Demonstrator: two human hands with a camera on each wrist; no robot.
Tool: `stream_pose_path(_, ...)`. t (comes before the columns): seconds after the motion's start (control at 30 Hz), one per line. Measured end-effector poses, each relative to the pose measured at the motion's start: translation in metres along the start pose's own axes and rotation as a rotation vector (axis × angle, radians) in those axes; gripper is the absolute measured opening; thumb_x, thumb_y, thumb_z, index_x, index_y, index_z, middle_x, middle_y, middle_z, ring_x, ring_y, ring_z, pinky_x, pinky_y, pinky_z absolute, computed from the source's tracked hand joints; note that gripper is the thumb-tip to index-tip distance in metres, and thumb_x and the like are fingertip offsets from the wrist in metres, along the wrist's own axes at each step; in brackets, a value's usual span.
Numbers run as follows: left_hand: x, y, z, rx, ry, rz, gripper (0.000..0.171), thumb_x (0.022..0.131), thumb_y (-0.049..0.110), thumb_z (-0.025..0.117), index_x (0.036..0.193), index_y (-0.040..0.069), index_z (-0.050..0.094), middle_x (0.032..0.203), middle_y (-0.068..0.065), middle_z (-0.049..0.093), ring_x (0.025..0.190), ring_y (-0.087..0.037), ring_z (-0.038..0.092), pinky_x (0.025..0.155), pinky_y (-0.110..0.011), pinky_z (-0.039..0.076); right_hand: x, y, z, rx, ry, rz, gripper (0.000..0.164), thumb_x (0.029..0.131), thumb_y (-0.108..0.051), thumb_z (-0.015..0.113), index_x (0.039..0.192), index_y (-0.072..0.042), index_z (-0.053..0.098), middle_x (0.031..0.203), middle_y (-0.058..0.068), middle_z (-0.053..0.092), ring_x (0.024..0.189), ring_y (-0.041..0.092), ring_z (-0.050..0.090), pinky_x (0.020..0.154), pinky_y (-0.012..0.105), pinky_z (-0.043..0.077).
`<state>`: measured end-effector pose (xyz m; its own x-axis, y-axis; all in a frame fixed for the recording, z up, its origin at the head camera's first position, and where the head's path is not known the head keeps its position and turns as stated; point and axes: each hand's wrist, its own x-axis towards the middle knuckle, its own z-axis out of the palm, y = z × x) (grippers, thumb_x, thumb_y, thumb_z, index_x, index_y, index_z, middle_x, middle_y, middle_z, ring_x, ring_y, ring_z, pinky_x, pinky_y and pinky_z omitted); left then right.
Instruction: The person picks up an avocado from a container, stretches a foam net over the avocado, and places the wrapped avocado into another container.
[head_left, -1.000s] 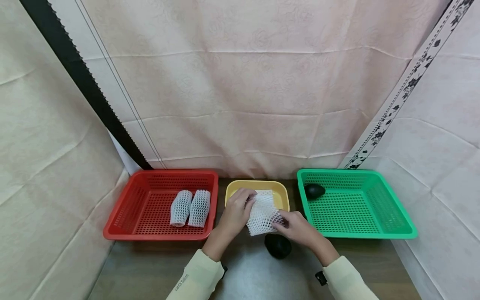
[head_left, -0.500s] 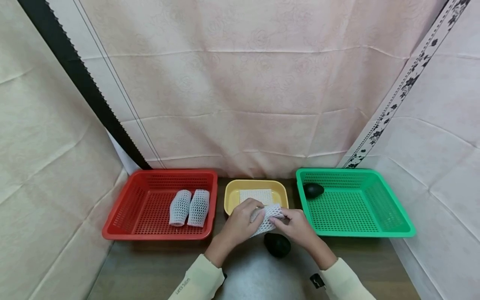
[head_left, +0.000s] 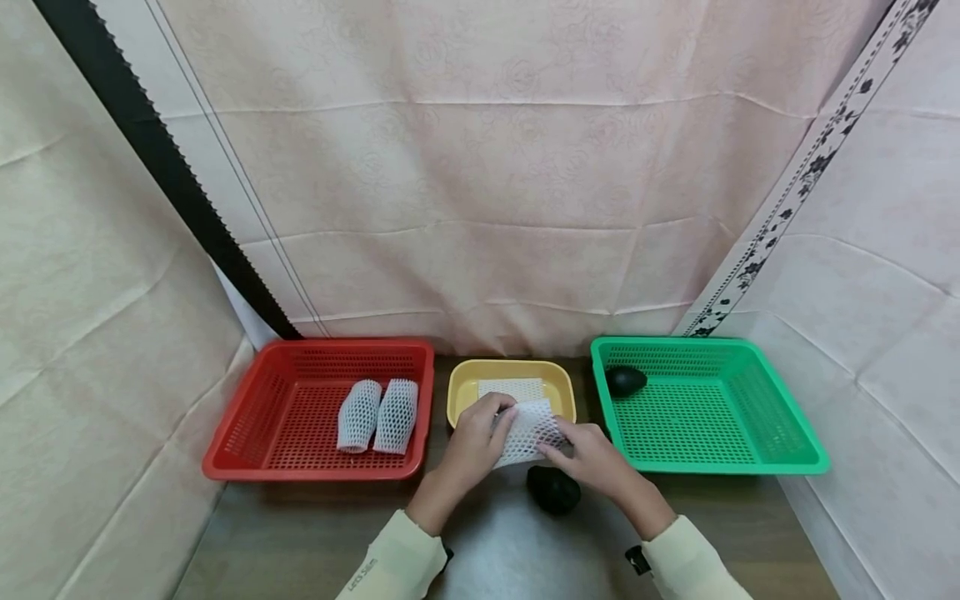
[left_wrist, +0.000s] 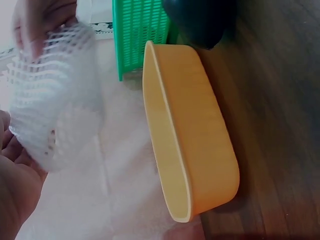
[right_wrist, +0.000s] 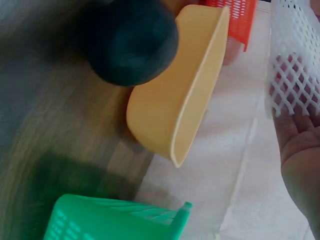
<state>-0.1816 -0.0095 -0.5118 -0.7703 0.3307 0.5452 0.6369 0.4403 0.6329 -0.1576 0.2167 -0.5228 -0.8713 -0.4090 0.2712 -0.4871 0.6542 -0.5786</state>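
Note:
A white foam net sleeve (head_left: pixel 527 433) is stretched between my two hands above the table, in front of the yellow tray (head_left: pixel 459 406). My left hand (head_left: pixel 472 440) pinches its left end, thumb and fingers on the mesh. At the other end my right hand (head_left: pixel 594 457) holds the open-cut edge; in the right wrist view its fingers show through the mesh of the sleeve (right_wrist: pixel 295 75). Just below the sleeve, a dark avocado (head_left: pixel 553 490) lies on the table. The left wrist view has the sleeve (left_wrist: pixel 55 100) slightly blurred.
More flat foam netting (head_left: pixel 512 387) lies in the yellow tray. To the left, a red basket (head_left: pixel 255 433) contains two net-wrapped pieces (head_left: pixel 397 417). A green basket (head_left: pixel 720 417) on the right has another dark avocado (head_left: pixel 626 381) in its left corner. Cloth hangs behind.
Both hands have drawn the sleeve from over the yellow tray toward the person, uncovering the netting left there. The sleeve was bunched half a second ago and is now spread flatter.

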Motion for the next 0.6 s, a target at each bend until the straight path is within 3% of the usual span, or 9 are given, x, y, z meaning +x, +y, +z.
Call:
stream_pose_path(0.17,0.004,-0.004,-0.004,0.052,0.107,0.034,0.01,0.098,0.011,0.069,0.107,0.007,0.064,0.102,-0.007,0.07,0.092,-0.019,0.067,0.087,-0.036,0.06,-0.003,0.008,0.007,-0.051,-0.101,0.059,0.017,0.099,-0.028,0.071,0.102,-0.013,0.061,0.079,-0.008,0.061,0.064,-0.001,0.051,0.056,0.019,0.048)
stream_pose_path(0.33,0.006,-0.005,-0.008,0.046,0.151,0.019,0.01,0.098,0.009,0.069,0.105,0.005,0.064,0.102,-0.008,0.07,0.092,-0.021,0.067,0.085,-0.038,0.06,-0.007,0.015,0.014,-0.03,-0.094,0.089,0.013,0.1,-0.026,0.069,0.098,-0.016,0.062,0.074,-0.01,0.055,0.061,-0.001,0.049,0.054,0.02,0.047)
stream_pose_path(0.43,0.004,-0.005,-0.01,0.033,0.126,-0.025,0.01,0.099,0.01,0.068,0.106,0.005,0.065,0.102,-0.009,0.07,0.091,-0.021,0.066,0.082,-0.036,0.06,-0.009,0.015,0.016,-0.009,-0.083,0.1,0.009,0.101,-0.024,0.067,0.097,-0.018,0.062,0.072,-0.012,0.052,0.06,-0.001,0.047,0.053,0.02,0.046)
stream_pose_path(0.6,-0.002,-0.008,-0.006,-0.006,-0.006,-0.154,0.012,0.101,0.017,0.067,0.11,0.011,0.064,0.104,-0.004,0.069,0.09,-0.014,0.062,0.079,-0.029,0.058,-0.011,0.009,0.012,-0.017,0.007,0.062,0.004,0.101,-0.017,0.067,0.101,-0.018,0.064,0.074,-0.013,0.054,0.063,-0.001,0.048,0.056,0.02,0.048)
